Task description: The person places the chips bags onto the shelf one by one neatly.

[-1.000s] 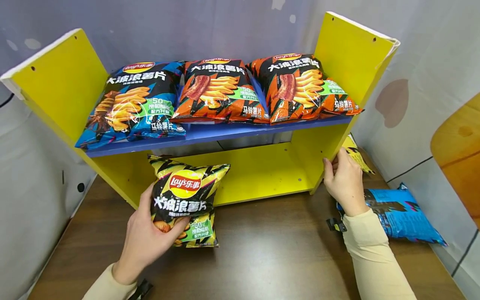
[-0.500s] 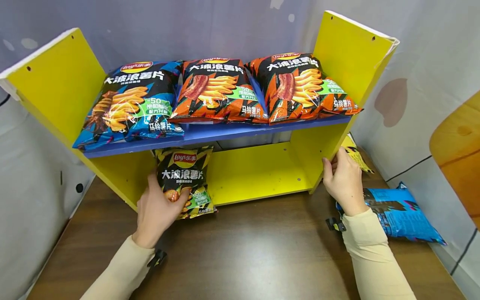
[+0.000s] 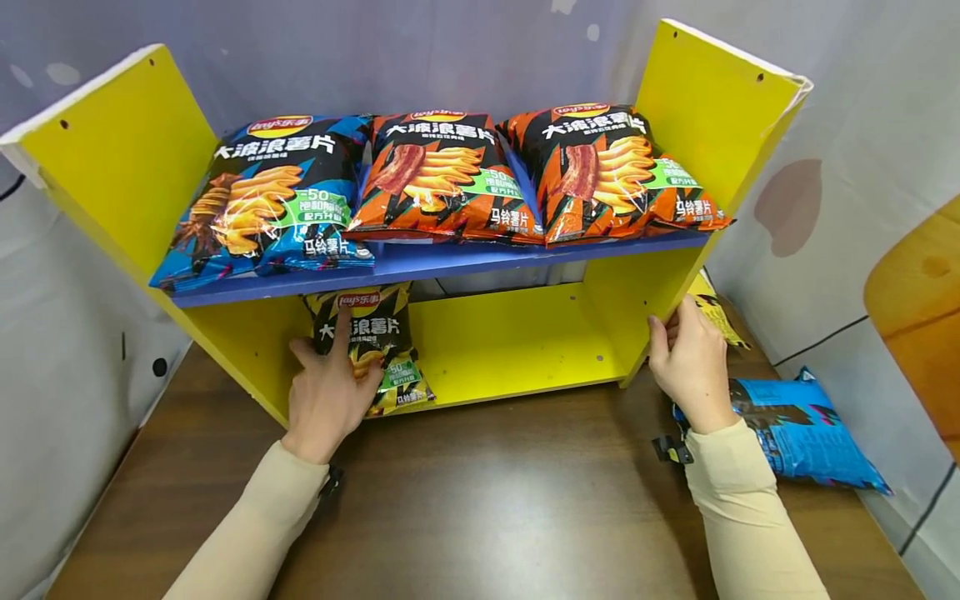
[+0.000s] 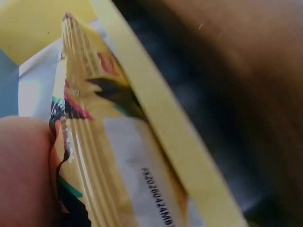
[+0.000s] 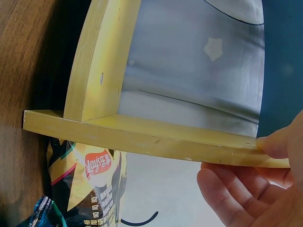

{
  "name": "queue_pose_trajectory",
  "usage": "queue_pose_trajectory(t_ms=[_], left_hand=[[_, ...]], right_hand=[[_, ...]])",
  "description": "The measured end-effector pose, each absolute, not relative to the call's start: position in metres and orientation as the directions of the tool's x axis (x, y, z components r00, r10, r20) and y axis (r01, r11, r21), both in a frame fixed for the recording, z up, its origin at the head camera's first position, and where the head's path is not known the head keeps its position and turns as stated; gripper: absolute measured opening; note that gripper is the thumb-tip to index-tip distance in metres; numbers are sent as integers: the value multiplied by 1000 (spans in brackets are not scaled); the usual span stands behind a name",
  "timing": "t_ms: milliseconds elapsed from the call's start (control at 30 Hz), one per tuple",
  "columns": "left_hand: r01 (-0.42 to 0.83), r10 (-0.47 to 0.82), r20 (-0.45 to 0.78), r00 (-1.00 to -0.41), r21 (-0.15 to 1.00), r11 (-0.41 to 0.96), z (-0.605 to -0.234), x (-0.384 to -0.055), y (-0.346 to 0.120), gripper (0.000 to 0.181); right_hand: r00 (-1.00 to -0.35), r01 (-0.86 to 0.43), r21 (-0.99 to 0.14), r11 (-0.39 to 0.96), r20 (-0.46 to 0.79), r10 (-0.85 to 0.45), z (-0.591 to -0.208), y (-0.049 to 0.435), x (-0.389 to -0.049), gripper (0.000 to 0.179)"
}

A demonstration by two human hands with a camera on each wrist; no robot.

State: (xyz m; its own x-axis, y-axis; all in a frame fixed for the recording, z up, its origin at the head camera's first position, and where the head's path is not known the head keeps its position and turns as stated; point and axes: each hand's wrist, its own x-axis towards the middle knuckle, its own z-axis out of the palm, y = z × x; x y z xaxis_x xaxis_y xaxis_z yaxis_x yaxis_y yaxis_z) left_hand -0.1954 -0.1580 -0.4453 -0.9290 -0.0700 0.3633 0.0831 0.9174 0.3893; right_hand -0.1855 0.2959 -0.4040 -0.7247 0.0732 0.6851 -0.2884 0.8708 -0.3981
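A black-and-yellow bag of potato chips point(image 3: 397, 375) leans at the left end of the yellow lower shelf point(image 3: 517, 342), its bottom edge at the front lip. My left hand point(image 3: 326, 396) presses on its front, with the index finger straight up over the printing and the thumb at the lower right. In the left wrist view, the bag's yellow side and back seam point(image 4: 87, 156) show beside the shelf edge. My right hand point(image 3: 692, 367) grips the front edge of the shelf unit's right side panel point(image 5: 156, 146), thumb on one face and fingers on the other.
On the blue upper shelf point(image 3: 420, 260) lie a blue chip bag point(image 3: 255, 208) and two orange ones, one in the middle point(image 3: 442, 179), one at right point(image 3: 607, 175). Right of the unit, a blue bag point(image 3: 813, 433) and a yellow bag point(image 3: 712, 308) lie on the wooden table point(image 3: 495, 500).
My left hand has carried the black-and-yellow chip bag from in front of the unit back onto the lower shelf, then loosened its grip and straightened the index finger. My right hand has stayed put.
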Motion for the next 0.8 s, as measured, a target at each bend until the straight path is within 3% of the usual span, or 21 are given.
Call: queue_pose_trajectory(t_ms=[233,500,633,800], left_hand=[[0,-72,190,-979,354,935,-430,-204,-163,85],[-40,-60,47,-997,346,937,-423,-205,-169,81],[-23,-61,99,-993,348,937,-430,-203,-168,77],[61,-56,322,-945,341,938,-445,-202,-168,71]], right_hand=[[-722,-291,-401,869,688,76,-404,295,-186,16],[-725,-286,-403,869,684,79,-404,295,-186,17],[-729,-284,-402,871,681,77,-404,296,-186,17],[-729,-285,-400,871,681,74,-405,296,-185,17]])
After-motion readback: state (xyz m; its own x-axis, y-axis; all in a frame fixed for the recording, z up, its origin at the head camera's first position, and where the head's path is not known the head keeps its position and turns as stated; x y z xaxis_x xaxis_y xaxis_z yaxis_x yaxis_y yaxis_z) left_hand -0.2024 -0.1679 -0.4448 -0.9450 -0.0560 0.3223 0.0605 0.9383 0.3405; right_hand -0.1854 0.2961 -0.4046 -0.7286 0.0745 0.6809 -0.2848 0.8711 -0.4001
